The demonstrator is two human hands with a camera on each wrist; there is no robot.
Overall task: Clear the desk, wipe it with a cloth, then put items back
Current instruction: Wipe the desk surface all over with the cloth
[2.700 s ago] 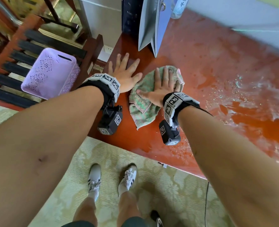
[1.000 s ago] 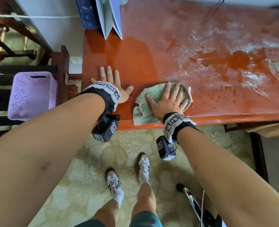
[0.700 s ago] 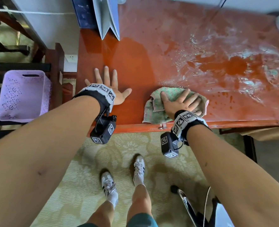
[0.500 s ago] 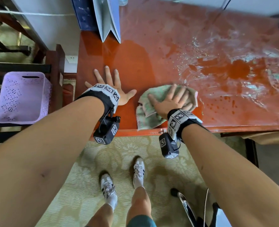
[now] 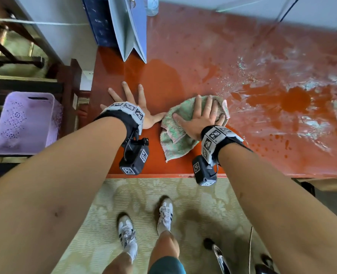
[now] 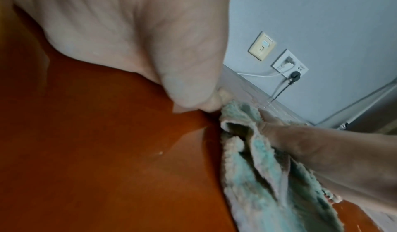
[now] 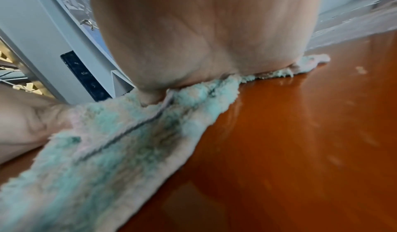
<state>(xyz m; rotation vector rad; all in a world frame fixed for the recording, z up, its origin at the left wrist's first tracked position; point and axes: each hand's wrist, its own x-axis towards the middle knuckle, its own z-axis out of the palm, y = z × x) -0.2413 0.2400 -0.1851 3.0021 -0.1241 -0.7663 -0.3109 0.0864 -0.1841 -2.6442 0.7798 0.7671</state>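
Observation:
My right hand (image 5: 203,113) lies flat with spread fingers on a crumpled green-and-pink cloth (image 5: 175,139), pressing it onto the glossy red-orange desk (image 5: 183,62) near its front edge. In the right wrist view the palm (image 7: 204,40) bears down on the fluffy cloth (image 7: 107,142). My left hand (image 5: 132,101) rests flat on the bare desk just left of the cloth, fingers straight, and holds nothing. In the left wrist view its thumb tip (image 6: 214,103) touches the cloth's edge (image 6: 268,176). Wet smears and pale streaks (image 5: 294,99) cover the desk's right half.
Blue and white folders (image 5: 128,28) stand at the desk's back left corner. A purple basket (image 5: 25,123) sits on dark slats left of the desk. Wall sockets with plugs (image 6: 290,65) are behind the desk. A patterned rug (image 5: 108,214) lies under my feet.
My right hand slid the cloth right along the front edge, then back left until it met my left thumb. My left hand stayed flat in the same spot.

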